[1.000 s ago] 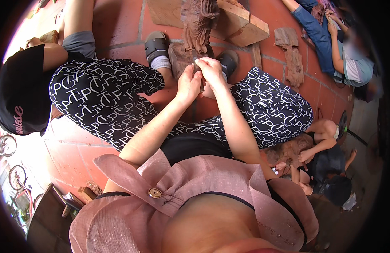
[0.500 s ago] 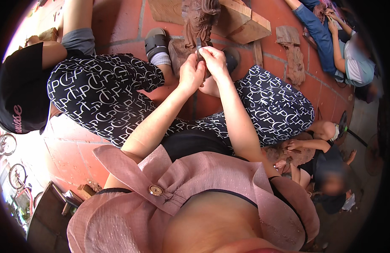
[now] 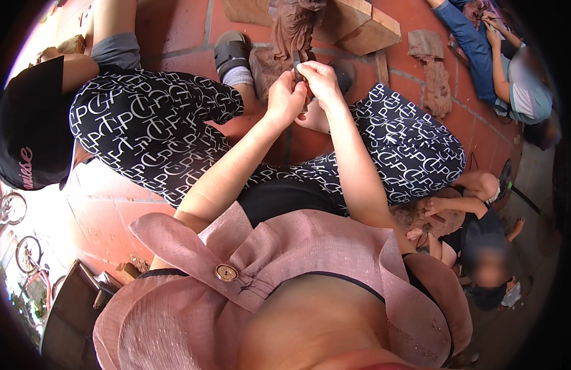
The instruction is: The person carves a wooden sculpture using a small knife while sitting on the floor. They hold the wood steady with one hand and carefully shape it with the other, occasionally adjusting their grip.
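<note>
Both my hands meet in front of a brown carved wooden figure [image 3: 293, 34], whose top runs out of view. A narrow dark chisel [image 3: 296, 58] points away from me, its tip close to the figure's lower folds. My right hand [image 3: 322, 80] is closed around it, thumb along the upper part. Just left of it, my left hand [image 3: 285, 98] is closed on the same tool lower down, with the end showing below the fingers. Whether the tip touches the wood, I cannot tell.
A pale wooden block [image 3: 365, 31] lies behind the figure. Another carved brown piece [image 3: 434, 74] rests on the red tiles [image 3: 180, 37] to the right. My sandalled foot [image 3: 231, 55] is left of the figure. People sit close by at left, upper right and lower right.
The whole view has shifted slightly. Both hands stay on the chisel near the figure's base, with only a small shift in their position.
</note>
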Demonstrator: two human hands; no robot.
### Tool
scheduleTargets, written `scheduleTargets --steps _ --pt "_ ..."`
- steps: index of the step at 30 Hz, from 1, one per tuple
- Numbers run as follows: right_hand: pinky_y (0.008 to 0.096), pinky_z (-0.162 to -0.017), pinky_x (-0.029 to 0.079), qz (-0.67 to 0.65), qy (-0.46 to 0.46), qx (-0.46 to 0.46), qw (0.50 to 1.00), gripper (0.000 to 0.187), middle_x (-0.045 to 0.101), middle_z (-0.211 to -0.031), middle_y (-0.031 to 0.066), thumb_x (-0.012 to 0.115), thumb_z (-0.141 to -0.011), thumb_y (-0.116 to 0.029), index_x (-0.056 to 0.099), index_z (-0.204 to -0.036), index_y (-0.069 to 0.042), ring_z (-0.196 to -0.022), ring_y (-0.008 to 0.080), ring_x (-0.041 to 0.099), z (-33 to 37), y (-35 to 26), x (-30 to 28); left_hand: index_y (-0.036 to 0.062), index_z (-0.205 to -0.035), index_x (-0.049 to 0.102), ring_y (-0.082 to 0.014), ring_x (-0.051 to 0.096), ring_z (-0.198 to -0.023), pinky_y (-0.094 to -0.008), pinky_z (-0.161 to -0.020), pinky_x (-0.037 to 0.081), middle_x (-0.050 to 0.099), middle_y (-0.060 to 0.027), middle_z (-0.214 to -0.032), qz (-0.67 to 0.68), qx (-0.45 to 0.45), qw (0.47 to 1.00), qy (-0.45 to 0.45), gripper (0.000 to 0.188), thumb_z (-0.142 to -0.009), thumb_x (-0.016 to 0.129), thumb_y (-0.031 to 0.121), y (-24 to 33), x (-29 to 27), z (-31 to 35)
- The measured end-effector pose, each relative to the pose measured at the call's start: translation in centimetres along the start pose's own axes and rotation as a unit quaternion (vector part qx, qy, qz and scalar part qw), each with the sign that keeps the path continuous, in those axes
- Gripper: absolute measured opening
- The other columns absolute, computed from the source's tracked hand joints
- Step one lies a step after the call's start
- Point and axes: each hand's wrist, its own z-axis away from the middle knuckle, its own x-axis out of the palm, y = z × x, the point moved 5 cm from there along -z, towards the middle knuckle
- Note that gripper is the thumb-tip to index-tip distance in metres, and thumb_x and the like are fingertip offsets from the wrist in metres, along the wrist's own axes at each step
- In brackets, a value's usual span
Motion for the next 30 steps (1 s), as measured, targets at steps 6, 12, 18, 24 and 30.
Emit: scheduleTargets --steps 6,12,18,24,30 --pt "0.0245 -0.047 0.04 -0.034 -0.018 -0.008 0.999 0.016 0.055 -0.062 -0.0011 0.06 -0.085 -0.015 0.066 -0.086 0.0 -0.054 0.0062 0.048 -0.3 -1.0 0.6 -0.0029 -0.106 0.051 -0.0106 0.053 -0.05 -0.0233 -0.036 0.044 0.059 -0.0059 -0.069 0.033 -0.007 0.999 -0.012 0.022 -0.09 0.048 0.011 0.2 -0.3 -0.4" --pt "0.0255 -0.048 0.041 -0.014 0.011 -0.029 0.999 0.017 0.054 -0.061 -0.0008 0.062 -0.084 -0.017 0.066 -0.084 0.0 -0.055 0.007 0.049 0.1 -0.8 0.4 -0.0021 -0.103 0.051 -0.0107 0.053 -0.051 -0.0233 -0.035 0.044 0.058 -0.0056 -0.069 0.015 -0.007 1.0 -0.02 0.019 -0.091 0.047 0.012 0.4 -0.1 -0.4" --pt "0.0274 -0.053 0.044 0.046 0.016 -0.01 0.999 0.021 0.059 -0.063 0.0021 0.062 -0.083 -0.021 0.066 -0.086 -0.001 -0.058 0.0086 0.052 0.5 0.0 0.3 -0.0023 -0.102 0.05 -0.0126 0.053 -0.049 -0.0248 -0.035 0.043 0.058 -0.0082 -0.072 0.046 -0.024 0.998 -0.026 0.019 -0.09 0.047 0.011 0.3 -0.1 0.6" --pt "0.0252 -0.06 0.044 0.011 0.029 -0.027 0.999 0.02 0.061 -0.067 0.0024 0.062 -0.083 -0.02 0.067 -0.085 -0.001 -0.066 0.0073 0.054 0.5 0.4 0.5 -0.0034 -0.104 0.052 -0.0127 0.058 -0.054 -0.0263 -0.043 0.048 0.061 -0.008 -0.068 0.015 -0.005 1.0 -0.01 0.021 -0.088 0.047 0.009 -0.3 -0.4 0.6" --pt "0.0243 -0.059 0.043 -0.016 0.036 -0.074 0.997 0.019 0.059 -0.067 -0.0001 0.062 -0.084 -0.018 0.066 -0.084 0.0 -0.064 0.006 0.051 0.0 0.1 0.6 -0.0018 -0.108 0.051 -0.0108 0.053 -0.049 -0.0254 -0.035 0.044 0.058 -0.0056 -0.069 -0.01 0.005 1.0 -0.001 0.023 -0.089 0.049 0.011 1.1 -0.5 0.6"
